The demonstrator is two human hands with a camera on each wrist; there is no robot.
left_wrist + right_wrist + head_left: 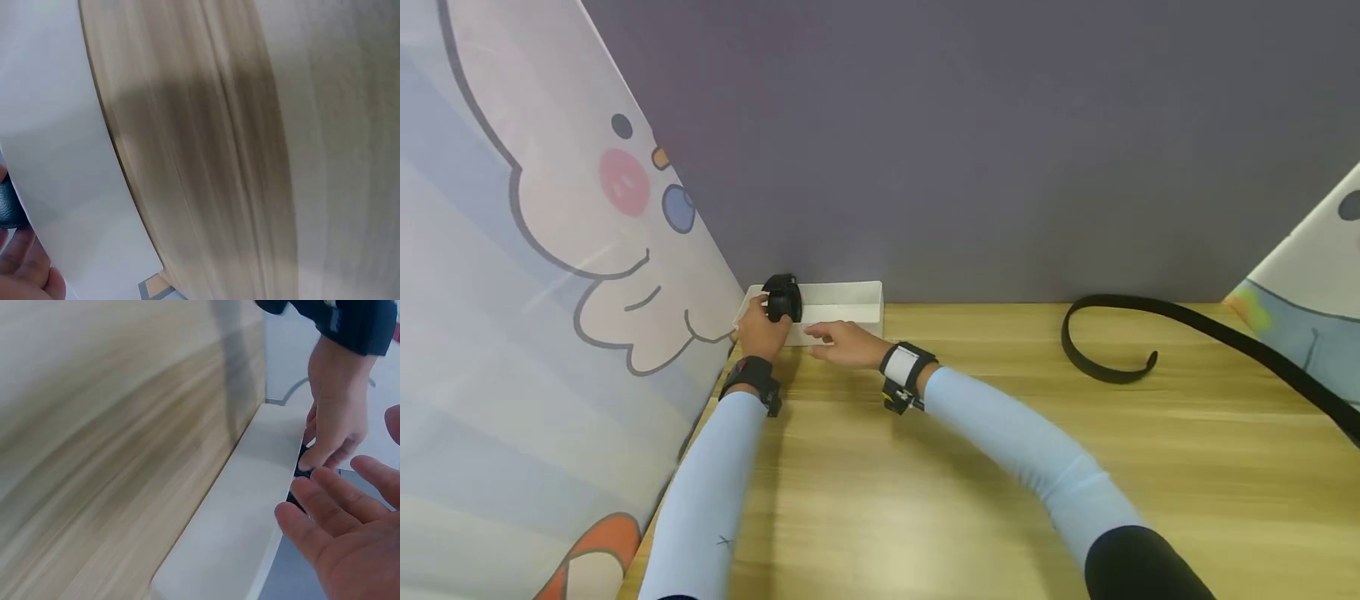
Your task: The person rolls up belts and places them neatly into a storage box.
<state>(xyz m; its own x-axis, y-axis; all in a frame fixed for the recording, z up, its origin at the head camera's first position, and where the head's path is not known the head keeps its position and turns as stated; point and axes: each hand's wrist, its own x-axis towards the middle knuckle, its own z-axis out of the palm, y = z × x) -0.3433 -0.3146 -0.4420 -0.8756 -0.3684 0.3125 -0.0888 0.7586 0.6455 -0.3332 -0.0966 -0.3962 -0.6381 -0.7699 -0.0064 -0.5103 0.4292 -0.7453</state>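
A rolled-up black belt with a leathery surface is at the left end of a white open box. My left hand grips the roll, its thumb and fingers on either side. Only a small dark part of it shows at the left wrist view's edge, beside the box wall. At the front of the box, my right hand holds nothing, palm turned up and fingers apart in the right wrist view. A second black belt lies uncoiled at the right, its tip curled round.
The box stands on a wood-grain table, against a dark grey back panel. A cartoon-printed panel rises close along the left side. Another printed panel stands at the right, beside the uncoiled belt.
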